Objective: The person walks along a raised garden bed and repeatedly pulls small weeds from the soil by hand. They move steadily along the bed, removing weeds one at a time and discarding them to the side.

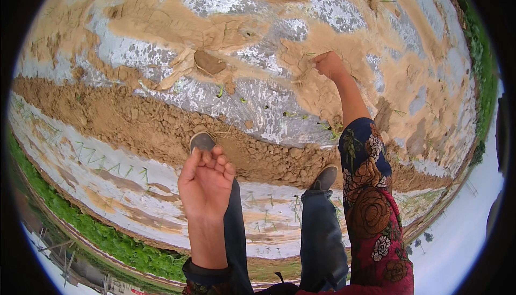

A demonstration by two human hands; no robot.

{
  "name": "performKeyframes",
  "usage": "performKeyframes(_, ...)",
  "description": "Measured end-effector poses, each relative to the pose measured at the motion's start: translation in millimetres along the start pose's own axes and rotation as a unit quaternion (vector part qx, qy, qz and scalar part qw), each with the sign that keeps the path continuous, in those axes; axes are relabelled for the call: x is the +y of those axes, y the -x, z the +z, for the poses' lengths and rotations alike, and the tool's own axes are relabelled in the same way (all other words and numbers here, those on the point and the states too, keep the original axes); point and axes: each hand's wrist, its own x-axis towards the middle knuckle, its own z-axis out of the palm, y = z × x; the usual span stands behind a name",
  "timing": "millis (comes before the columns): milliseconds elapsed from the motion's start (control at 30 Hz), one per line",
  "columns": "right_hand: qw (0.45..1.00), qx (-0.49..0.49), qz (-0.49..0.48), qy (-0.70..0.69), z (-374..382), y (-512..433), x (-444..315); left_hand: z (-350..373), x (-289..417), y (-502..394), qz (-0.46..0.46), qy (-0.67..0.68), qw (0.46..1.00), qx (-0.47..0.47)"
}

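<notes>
My left hand (207,186) is held up in front of my legs, palm upward with the fingers loosely curled. Nothing shows in its palm. My right hand (331,64) reaches forward and low over a soil-covered part of the plastic mulch film (266,97). Its thumb and index finger come together beside a small green seedling (311,54). Whether they pinch the seedling or only touch near it cannot be made out. Nearer to me, several small green shoots (219,91) poke through holes in the film.
A furrow of clumped brown soil (133,113) runs across, with my shoes (325,178) standing in it. A torn flap of film (179,68) lies beside a bare soil patch (209,62). Behind me, another film-covered bed (133,186) carries thin green seedlings. Leafy green rows (121,246) line the left.
</notes>
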Motion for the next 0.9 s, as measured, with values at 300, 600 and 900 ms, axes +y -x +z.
performKeyframes(300,0.945,0.006,0.072,-0.319,33.1,21.8,25.0,-3.1,-17.1,-0.9,-0.01,-0.034,0.999,0.0)
performKeyframes(600,0.977,0.071,0.006,-0.2,-16.7,15.4,-31.0,-3.9,-28.0,-1.6,-0.014,-0.044,0.999,0.007)
performKeyframes(900,0.988,0.137,0.071,-0.029,14.1,65.4,-37.9,-5.3,-20.8,-2.0,-0.011,-0.031,0.999,0.005)
